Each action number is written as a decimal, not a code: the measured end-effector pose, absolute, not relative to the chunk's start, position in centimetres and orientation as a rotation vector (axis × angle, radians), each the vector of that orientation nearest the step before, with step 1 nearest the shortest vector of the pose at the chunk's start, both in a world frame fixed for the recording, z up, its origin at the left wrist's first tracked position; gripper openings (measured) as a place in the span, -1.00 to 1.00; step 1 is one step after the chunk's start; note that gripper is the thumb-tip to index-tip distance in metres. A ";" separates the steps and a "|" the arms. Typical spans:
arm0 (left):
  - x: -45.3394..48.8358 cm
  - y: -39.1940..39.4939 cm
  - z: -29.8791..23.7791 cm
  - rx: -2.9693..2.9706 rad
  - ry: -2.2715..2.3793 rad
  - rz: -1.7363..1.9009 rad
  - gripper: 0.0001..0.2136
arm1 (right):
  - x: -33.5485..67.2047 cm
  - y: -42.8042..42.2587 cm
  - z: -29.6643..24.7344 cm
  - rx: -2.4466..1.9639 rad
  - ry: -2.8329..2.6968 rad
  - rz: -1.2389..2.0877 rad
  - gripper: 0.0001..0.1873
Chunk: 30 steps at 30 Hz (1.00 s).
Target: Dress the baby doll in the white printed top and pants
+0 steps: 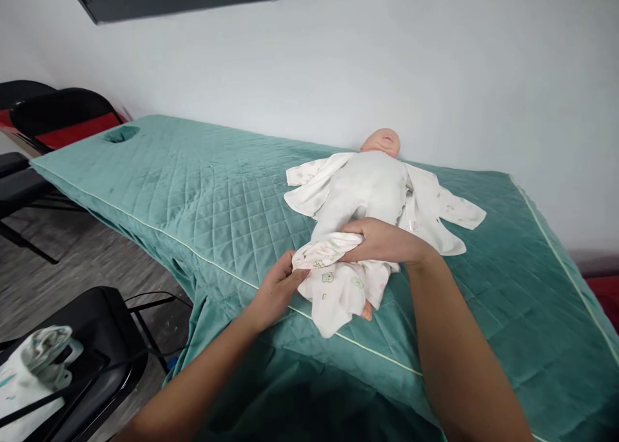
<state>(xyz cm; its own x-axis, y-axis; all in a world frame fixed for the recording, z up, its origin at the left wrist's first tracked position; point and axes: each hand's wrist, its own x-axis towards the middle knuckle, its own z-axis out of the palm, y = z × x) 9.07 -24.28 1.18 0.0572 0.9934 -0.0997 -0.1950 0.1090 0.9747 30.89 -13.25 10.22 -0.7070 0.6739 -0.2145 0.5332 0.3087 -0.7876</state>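
A baby doll lies on its back on a teal quilted table, head toward the wall. An open white printed top spreads under its body. White printed trousers are bunched around its legs, and a foot shows at the bottom. My right hand is closed on the bunched waistband at the doll's hips. My left hand pinches the left edge of the same trousers.
A black chair at lower left holds a folded printed cloth. More black and red chairs stand at the far left. The table's near edge runs just below the doll's feet. A white wall is behind.
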 end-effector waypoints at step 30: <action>8.8 -11.3 1.5 2.395 1.462 1.022 -0.77 | 31.6 -12.5 9.5 -1.292 -2.212 1.131 -0.76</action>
<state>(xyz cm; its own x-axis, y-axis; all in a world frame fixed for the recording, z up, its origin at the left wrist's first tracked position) 8.84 -11.33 1.48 0.2907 0.8335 0.4698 0.7274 -0.5115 0.4574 31.55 -12.51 9.47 -0.5288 0.8431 -0.0978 0.5729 0.2696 -0.7740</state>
